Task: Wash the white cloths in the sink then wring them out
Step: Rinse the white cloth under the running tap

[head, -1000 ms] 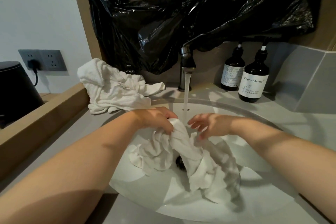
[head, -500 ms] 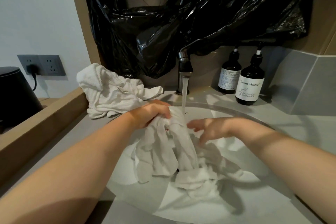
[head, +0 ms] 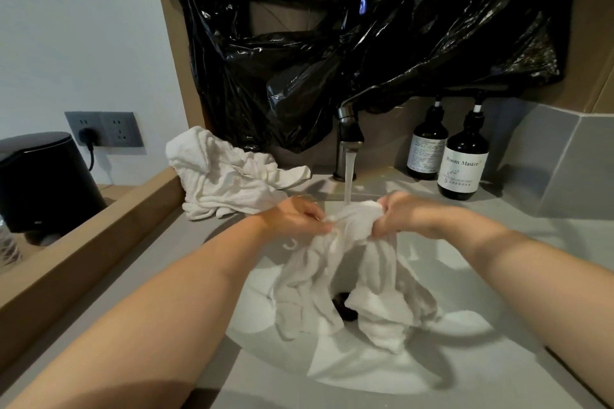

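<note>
While the left hand [head: 295,217] kept its fingers curled round the bunched top of the white cloth [head: 349,262], the right hand [head: 408,214] had changed most. Half a second before, its fingers were spread and loose just beside the fabric; now they were curled into the cloth's upper right part, gripping it. Both hands thus held the same gathered ridge of cloth between them, close together, directly under the stream of water [head: 348,176] running from the faucet [head: 347,139].

The cloth had risen with them. A second before, much of it lay low in the sink [head: 491,279]; now it hung from the two grips in two long drapes, its lower ends resting on the basin either side of the dark drain [head: 342,307] (which showed in the gap between them).

The heap of white cloths [head: 226,176] lay as before on the grey counter [head: 159,252] at the sink's back left, well apart from the hands. Behind the faucet the black plastic sheet [head: 365,43] hung unchanged, and the two dark pump bottles [head: 463,166] stood side by side at the back right.
</note>
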Motion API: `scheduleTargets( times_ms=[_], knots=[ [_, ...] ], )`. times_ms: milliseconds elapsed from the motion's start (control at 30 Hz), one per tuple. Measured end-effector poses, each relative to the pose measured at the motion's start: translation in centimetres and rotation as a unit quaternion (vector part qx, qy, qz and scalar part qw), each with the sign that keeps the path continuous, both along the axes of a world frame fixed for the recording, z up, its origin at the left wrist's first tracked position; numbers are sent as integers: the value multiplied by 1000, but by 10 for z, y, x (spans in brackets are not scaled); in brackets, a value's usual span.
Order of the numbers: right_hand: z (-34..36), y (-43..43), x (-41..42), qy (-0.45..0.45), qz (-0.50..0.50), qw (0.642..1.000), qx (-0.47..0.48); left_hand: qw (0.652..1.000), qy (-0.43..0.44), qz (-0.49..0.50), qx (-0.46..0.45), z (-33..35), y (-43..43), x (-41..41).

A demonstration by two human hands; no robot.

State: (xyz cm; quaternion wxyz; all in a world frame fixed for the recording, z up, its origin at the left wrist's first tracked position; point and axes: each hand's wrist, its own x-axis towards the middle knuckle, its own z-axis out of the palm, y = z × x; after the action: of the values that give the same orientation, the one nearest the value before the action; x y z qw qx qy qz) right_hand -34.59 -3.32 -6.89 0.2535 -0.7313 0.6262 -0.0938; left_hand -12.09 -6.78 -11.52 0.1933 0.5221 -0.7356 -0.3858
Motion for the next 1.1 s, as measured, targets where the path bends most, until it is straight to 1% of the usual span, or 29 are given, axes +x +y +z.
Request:
scheduleTargets(
  times_ms=[67, 100, 133, 200, 233, 333, 467, 567, 633, 700, 767, 800, 833, 867, 900, 933, 967, 1000, 1033, 1100],
  knots=[
    [11, 3, 5, 9, -13, 999, -36, 999, -32, -10, 1, -1, 1, -1],
    [18, 6, 6, 10, -9, 998, -55, 999, -30, -28, 17, 5, 6, -3],
    [25, 10, 6, 4, -7, 998, -70, 998, -13, -50, 37, 11, 12, -6],
    [42, 21, 4, -46, -15, 995, -90, 993, 35, -85, 76, 20, 24, -10],
    [52, 25, 4, -73, -23, 993, -95, 991, 46, -92, 80, 24, 30, -12],
    [86, 37, 14, -117, -42, 985, -119, 994, 61, -82, 32, 29, 46, -16],
    [120, 46, 38, -106, -63, 974, -190, 989, 119, -86, 26, 40, 67, -17],
    [133, 47, 46, -171, -81, 963, -192, 986, 153, -61, -4, 43, 84, -25],
    [138, 48, 50, -236, -95, 946, -200, 990, 136, -22, -42, 37, 90, -36],
    [143, 50, 55, -323, -92, 919, -205, 988, 125, 30, -88, 36, 95, -53],
    [146, 54, 62, -418, -92, 881, -201, 970, 164, 125, -126, 40, 96, -64],
    [148, 57, 64, -462, -103, 859, -192, 958, 195, 162, -136, 42, 95, -64],
    [149, 56, 63, -499, -112, 840, -182, 949, 206, 182, -152, 45, 93, -62],
    [150, 55, 60, -520, -117, 827, -178, 952, 182, 178, -171, 49, 90, -56],
    [149, 54, 52, -525, -121, 823, -182, 961, 127, 159, -188, 54, 89, -47],
    [146, 52, 41, -518, -127, 826, -182, 969, 57, 138, -198, 61, 88, -36],
    [141, 50, 27, -504, -128, 837, -167, 972, -9, 114, -204, 67, 85, -24],
    [133, 47, 10, -480, -128, 856, -141, 972, -69, 90, -207, 71, 80, -14],
    [121, 44, -5, -440, -120, 884, -107, 972, -117, 65, -194, 74, 74, -5],
    [89, 40, -29, -331, -105, 937, -35, 972, -190, 22, -139, 69, 59, 5]
  ],
)
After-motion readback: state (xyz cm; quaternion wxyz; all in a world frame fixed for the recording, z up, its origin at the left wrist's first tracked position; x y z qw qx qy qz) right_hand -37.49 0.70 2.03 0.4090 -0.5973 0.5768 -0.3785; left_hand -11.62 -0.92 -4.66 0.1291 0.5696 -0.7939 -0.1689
